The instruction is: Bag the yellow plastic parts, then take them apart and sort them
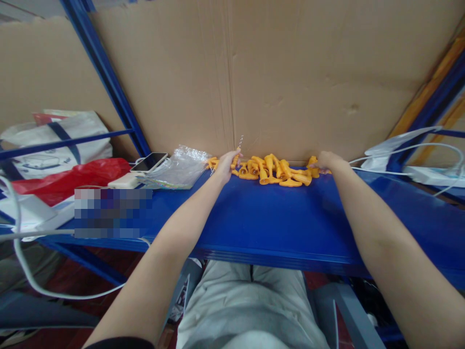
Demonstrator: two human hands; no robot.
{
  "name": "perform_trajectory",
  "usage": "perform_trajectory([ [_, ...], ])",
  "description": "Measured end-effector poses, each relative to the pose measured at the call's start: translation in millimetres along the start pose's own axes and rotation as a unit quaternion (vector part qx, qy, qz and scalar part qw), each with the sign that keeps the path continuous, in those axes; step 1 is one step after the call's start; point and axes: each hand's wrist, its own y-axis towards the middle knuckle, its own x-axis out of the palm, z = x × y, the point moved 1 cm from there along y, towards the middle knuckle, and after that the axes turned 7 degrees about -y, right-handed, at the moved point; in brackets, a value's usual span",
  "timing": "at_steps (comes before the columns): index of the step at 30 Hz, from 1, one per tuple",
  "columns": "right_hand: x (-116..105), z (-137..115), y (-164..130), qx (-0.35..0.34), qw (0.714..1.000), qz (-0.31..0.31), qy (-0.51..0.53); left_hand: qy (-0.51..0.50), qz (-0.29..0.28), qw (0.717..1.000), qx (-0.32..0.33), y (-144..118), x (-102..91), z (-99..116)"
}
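My left hand (228, 166) is closed around an orange-handled corkscrew (238, 151), whose thin metal spiral points up toward the cardboard. To its right lies a heap of orange plastic T-shaped pieces (269, 165), several with hollow round ends. At the heap's right end, my right hand (328, 160) has its fingers closed on an orange plastic piece (313, 164), which they partly hide. More orange pieces with metal spirals (212, 163) lie just left of my left hand, partly behind it.
A clear plastic bag (178, 169), a phone (149, 162) and a red bag (80, 178) occupy the left of the blue table (269, 223). Cardboard (283, 72) stands behind. White cables (410, 148) run at right, and another (22, 261) hangs at left.
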Motion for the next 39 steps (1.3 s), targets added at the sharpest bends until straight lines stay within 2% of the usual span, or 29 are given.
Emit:
perform_trajectory([
  [3,3,2,4,0.006,1.0,-0.003,0.005,0.061,0.055,0.994,0.072,5,-7.6,2],
  [6,4,3,5,0.012,1.0,-0.003,0.013,0.137,0.126,0.975,0.123,7,-16.8,4],
  [10,4,2,3,0.017,0.999,0.0,0.029,0.154,0.191,0.958,0.147,10,-28.8,6],
  [13,5,1,2,0.012,1.0,-0.002,0.028,0.174,0.218,0.949,0.147,15,-39.2,4],
  [16,5,1,3,0.011,1.0,-0.002,0.021,0.247,0.199,0.935,0.157,19,-50.7,0],
  [18,6,2,4,0.015,1.0,-0.002,0.023,0.345,0.156,0.908,0.179,19,-56.9,-2],
  [20,6,2,4,0.016,0.999,-0.002,0.027,0.47,0.072,0.859,0.191,17,-59.7,-6],
  [22,6,2,4,0.015,0.999,-0.004,0.032,0.578,-0.02,0.796,0.178,13,-59.3,-10],
  [24,6,2,4,0.013,0.999,-0.005,0.036,0.648,-0.071,0.744,0.148,10,-57.0,-14],
  [27,6,1,2,0.014,0.999,-0.006,0.037,0.694,-0.073,0.706,0.118,7,-52.5,-15],
  [35,5,1,2,0.018,0.999,-0.009,0.034,0.725,0.002,0.683,0.091,3,-46.5,-11],
  [39,4,-1,-1,0.02,0.999,-0.001,0.035,0.745,0.009,0.662,0.078,2,-48.1,-11],
])
